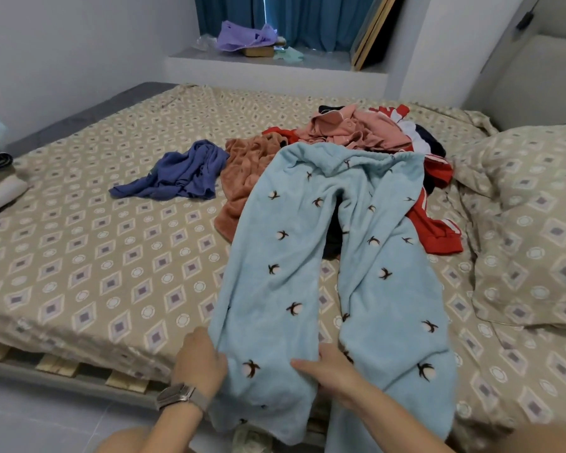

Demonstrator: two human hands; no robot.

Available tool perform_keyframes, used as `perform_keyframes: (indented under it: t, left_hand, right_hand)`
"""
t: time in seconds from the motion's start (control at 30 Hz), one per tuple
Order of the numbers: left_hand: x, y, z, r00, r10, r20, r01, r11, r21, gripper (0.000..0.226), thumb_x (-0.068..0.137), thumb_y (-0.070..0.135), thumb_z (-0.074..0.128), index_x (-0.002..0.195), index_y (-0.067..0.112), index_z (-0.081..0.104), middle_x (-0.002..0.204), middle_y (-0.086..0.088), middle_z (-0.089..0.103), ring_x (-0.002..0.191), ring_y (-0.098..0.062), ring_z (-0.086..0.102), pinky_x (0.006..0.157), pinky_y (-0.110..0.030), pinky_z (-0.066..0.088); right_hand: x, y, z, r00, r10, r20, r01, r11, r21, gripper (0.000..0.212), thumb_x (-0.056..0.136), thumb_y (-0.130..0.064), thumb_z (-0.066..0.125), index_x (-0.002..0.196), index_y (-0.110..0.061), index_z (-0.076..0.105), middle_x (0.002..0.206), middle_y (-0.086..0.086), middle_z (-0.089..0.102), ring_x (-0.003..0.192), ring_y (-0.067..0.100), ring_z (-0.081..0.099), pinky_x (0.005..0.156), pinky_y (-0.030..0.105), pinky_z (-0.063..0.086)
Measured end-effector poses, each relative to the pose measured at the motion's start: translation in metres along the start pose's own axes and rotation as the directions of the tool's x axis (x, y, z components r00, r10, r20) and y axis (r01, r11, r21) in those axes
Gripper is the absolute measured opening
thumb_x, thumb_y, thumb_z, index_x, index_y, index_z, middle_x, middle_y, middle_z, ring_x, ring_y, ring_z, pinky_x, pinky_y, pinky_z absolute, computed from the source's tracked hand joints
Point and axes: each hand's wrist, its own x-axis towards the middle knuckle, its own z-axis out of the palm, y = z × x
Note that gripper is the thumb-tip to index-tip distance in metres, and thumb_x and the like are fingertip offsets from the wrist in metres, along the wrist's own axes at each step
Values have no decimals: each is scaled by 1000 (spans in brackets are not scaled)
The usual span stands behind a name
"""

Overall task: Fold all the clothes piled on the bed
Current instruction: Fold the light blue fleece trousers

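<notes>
Spreading lengthwise across the patterned beige bed (95,256), the pale blue fleece pyjama trousers with small dark bird motifs (311,243) are laid waistband away and cuffs toward the near edge, probably so that the legs can be flattened and matched before folding. The cuff end of the left leg is gripped by both hands: the left hand (200,362) is curled round its outer edge, with a grey wristwatch (177,396) seen on that wrist, and the right hand (330,371) is closed on its inner edge, thumb lying on top of the fabric. The cuff is thus held taut between the fingers, seemingly to smooth it. The right leg hangs loose over the mattress edge beside the right forearm. Beyond the waistband, a heap of pink, red and brown unfolded clothes (356,135) is left, with a crumpled blue-violet garment (180,173) just beside it.
</notes>
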Motion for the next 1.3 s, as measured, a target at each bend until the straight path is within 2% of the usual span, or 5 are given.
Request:
perform_keyframes:
  t: [0.17, 0.37, 0.93, 1.1, 1.3]
  left_hand:
    - [12, 79, -19, 897, 282, -340, -307, 951, -23, 55, 77, 17, 70, 127, 6, 52, 122, -15, 54, 109, -36, 52, 90, -44, 46]
    - [109, 205, -43, 730, 624, -280, -611, 778, 142, 43, 91, 24, 58, 132, 16, 50, 131, -4, 52, 113, -26, 53, 86, -38, 48]
    - [337, 362, -57, 780, 621, -70, -436, 621, 652, 66, 90, 23, 55, 148, 34, 26, 158, -1, 18, 146, -26, 15, 113, -47, 21]
    - [358, 375, -66, 738, 636, -227, -633, 768, 94, 33, 80, 50, 46, 88, 22, 61, 80, 7, 62, 80, -20, 61, 71, -35, 46]
    - [343, 403, -74, 861, 394, -322, -500, 772, -392, 26, 84, 50, 61, 72, 27, 56, 71, 7, 61, 72, -13, 59, 67, -29, 48]
  right_hand:
    - [10, -61, -47, 982, -163, -92, 142, 969, -202, 35, 82, -26, 69, 113, -26, 53, 109, -3, 69, 99, 16, 68, 86, 32, 56]
    - [83, -146, -168, 837, -413, -358, 277, 885, -375, 24, 87, -17, 66, 110, -10, 68, 92, 1, 69, 83, 19, 67, 87, 39, 56]
    - [268, -227, -375, 571, -335, -749, 19, 918, -396, 79, 74, -33, 82, 132, -5, 36, 136, 23, 43, 127, 40, 39, 104, 44, 34]
    - [296, -231, -399, 711, -111, -695, 99, 993, -57, 101, 70, -40, 83, 143, 0, 26, 143, 18, 44, 126, 36, 49, 104, 47, 43]
    - [272, -257, -366, 552, -487, -677, 451, 857, -249, 23, 84, -34, 71, 98, -16, 67, 98, 3, 68, 91, 21, 63, 81, 36, 50]
